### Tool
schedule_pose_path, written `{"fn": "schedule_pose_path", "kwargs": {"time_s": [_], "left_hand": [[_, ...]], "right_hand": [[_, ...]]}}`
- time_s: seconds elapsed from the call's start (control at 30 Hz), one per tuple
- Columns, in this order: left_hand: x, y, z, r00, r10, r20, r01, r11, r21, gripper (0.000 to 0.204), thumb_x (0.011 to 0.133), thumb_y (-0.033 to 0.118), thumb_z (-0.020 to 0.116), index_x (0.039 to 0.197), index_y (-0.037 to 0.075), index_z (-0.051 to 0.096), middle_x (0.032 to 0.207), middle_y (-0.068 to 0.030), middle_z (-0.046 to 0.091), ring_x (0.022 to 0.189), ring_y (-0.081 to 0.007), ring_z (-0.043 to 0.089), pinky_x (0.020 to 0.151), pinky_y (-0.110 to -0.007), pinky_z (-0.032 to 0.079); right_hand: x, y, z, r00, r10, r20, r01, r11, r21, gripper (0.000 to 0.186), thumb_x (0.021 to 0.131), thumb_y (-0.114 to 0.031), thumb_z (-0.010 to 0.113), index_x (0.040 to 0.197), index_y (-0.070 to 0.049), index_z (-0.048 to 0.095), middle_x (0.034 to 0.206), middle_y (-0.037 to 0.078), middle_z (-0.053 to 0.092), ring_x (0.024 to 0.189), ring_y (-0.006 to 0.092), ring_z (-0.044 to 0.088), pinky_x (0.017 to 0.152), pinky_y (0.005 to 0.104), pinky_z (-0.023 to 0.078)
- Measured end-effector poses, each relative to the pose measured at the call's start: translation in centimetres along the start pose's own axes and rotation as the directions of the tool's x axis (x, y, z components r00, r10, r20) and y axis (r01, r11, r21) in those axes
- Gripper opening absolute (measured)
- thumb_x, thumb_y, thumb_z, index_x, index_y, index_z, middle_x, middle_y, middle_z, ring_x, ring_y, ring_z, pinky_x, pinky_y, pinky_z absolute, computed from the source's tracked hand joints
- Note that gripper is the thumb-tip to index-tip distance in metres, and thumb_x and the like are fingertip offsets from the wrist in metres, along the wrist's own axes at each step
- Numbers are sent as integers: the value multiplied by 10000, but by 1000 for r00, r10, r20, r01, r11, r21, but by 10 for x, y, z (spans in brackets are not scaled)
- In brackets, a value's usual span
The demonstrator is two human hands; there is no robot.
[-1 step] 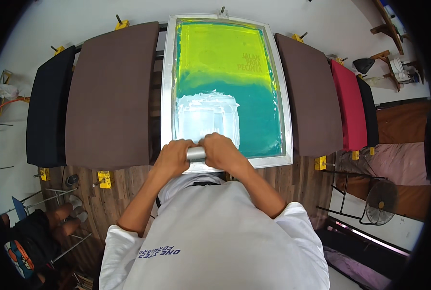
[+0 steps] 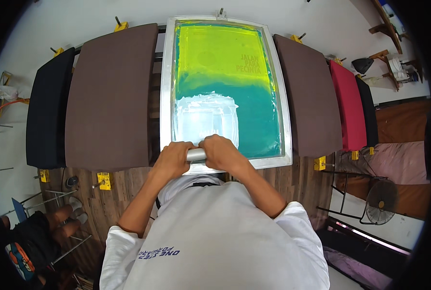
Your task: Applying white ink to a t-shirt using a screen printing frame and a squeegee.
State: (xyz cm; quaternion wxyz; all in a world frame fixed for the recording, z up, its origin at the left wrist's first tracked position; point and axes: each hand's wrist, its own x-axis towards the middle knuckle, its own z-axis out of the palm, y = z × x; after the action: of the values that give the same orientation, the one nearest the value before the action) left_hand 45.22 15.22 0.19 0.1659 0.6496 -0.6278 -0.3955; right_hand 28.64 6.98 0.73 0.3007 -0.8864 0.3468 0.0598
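A metal-framed printing screen [image 2: 167, 87] lies in front of me, its mesh [image 2: 256, 123] yellow-green at the far end and teal nearer. White ink [image 2: 206, 113] is spread in a block over the mesh's near left part. At the near edge of the screen, my left hand [image 2: 173, 158] and my right hand [image 2: 222, 152] are closed side by side round a squeegee [image 2: 196, 154]. Only a short grey stretch of its handle shows between them; the blade is hidden. Pale lettering shows faintly in the ink just beyond my fingers.
Brown cloth-covered boards [image 2: 110, 96] flank the screen, with a dark board [image 2: 48, 111] farther left and a red board [image 2: 349, 106] to the right. Yellow clamps [image 2: 104, 181] stick out at their ends. A fan [image 2: 381, 202] stands at right; another person [image 2: 36, 237] sits at lower left.
The view has shifted very slightly. My hands keep the same grip on the squeegee at the screen's near edge, and a little more pale lettering shows beyond them.
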Motion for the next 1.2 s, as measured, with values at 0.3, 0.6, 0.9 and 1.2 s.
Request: {"fn": "schedule_pose_path", "kwargs": {"time_s": [0.3,0.6,0.9,1.2], "left_hand": [[110,9,-11,965,221,-141,-208,972,105,206,718,22,656,914,55,710,865,-202,698,840,-388,677,770,-466,550],[97,19,10,979,190,-70,-179,974,138,314,697,-45,610,979,53,707,883,-213,698,832,-412,668,781,-475,540],[44,29,13,975,147,165,-155,987,35,327,683,-8,672,993,85,723,898,-185,711,841,-387,679,791,-445,542],[71,-11,2,936,287,-203,-326,926,-191,404,699,-99,608,1077,23,682,1061,-192,686,1005,-366,648,882,-395,509]], "right_hand": [[47,62,-61,996,81,-39,-84,991,-100,269,649,-3,646,907,-47,704,855,197,701,817,387,680,741,459,556],[17,65,-42,992,55,-117,-59,998,-34,299,616,11,636,909,8,694,840,234,676,817,414,656,758,464,535],[-34,34,-27,987,127,95,-135,987,86,301,604,24,630,896,14,703,818,254,673,788,421,662,764,449,544],[18,13,-32,981,111,-158,-146,961,-234,268,695,-26,698,961,3,684,976,198,661,945,377,641,761,449,569]]}}
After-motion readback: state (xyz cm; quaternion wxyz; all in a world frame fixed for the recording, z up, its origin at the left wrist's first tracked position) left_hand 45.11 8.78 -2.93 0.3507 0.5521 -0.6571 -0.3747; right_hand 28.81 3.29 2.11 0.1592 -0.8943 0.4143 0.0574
